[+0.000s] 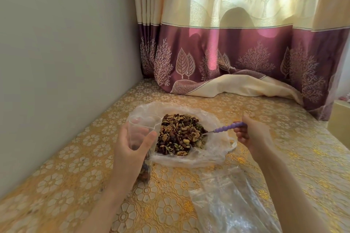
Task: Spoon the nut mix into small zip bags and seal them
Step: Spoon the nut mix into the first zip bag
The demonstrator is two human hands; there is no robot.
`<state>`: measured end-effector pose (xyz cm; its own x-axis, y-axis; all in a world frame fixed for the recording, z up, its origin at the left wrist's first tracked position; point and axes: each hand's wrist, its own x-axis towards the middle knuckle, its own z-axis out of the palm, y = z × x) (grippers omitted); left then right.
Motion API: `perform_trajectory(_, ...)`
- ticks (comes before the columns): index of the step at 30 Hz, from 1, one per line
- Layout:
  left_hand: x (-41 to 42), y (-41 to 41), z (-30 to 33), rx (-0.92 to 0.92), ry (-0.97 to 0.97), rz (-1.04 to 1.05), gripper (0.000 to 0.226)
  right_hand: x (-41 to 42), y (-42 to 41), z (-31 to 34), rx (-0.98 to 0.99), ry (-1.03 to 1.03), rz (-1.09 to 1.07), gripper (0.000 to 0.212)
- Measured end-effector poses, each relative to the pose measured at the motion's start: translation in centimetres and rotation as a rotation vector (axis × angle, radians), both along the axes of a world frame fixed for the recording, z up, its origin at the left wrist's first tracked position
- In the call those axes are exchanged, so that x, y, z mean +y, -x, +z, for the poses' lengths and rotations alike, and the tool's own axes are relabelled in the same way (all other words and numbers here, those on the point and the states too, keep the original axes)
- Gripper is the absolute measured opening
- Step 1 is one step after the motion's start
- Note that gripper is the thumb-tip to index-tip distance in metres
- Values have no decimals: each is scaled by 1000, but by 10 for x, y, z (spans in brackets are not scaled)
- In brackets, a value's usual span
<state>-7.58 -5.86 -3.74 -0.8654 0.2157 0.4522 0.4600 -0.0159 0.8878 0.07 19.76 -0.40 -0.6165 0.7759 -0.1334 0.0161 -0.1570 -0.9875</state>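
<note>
Head view: two hands over a nut mix on the yellow floral-patterned worktop (91, 174).

The left hand (130, 147) has its grip curled round a small clear plastic zip bag (139, 132), mouth open. Just right of it, the brown nut mix (180, 134) lies in a crumpled clear plastic bag (214, 149). The right hand (251, 134) pinches a purple-handled metal spoon (227, 127), its bowl in the mix. Below that grip lie more clear zip bags (227, 202).

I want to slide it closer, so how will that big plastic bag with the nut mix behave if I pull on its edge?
The big plastic bag looks thin and crumpled, so it is probably floppy; the edge may stretch before the load follows. The nut mix lies heaped and loose, so it could shift or spill.
</note>
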Motion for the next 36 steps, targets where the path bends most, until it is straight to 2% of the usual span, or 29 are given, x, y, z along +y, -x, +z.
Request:
perform_trajectory(5,1,1,0,-29,-16,8,31,0,-1,4,82,-19,-64,41)
perform_trajectory(9,2,1,0,-58,-31,16,37,-7,1,10,202,-1,-66,37)
perform_trajectory(18,6,-3,0,-107,2,-12,46,-48,-3,42,440,-89,90,44)
perform_trajectory(20,7,-3,0,-110,4,-6,50,-60,-5,48,466,-105,142,49)
perform_trajectory(23,7,-2,0,-99,-8,-4,52,-74,-6,50,490,-148,196,40)
perform_trajectory(30,4,-1,-1,-113,-45,-15,51,-90,-7,49,495,-418,294,31)
perform_trajectory(34,5,-3,0,-86,-60,13,38,-86,-10,51,540,-417,278,29)
perform_trajectory(36,6,-2,0,-92,-47,16,42,-82,-11,52,563,-399,257,29)
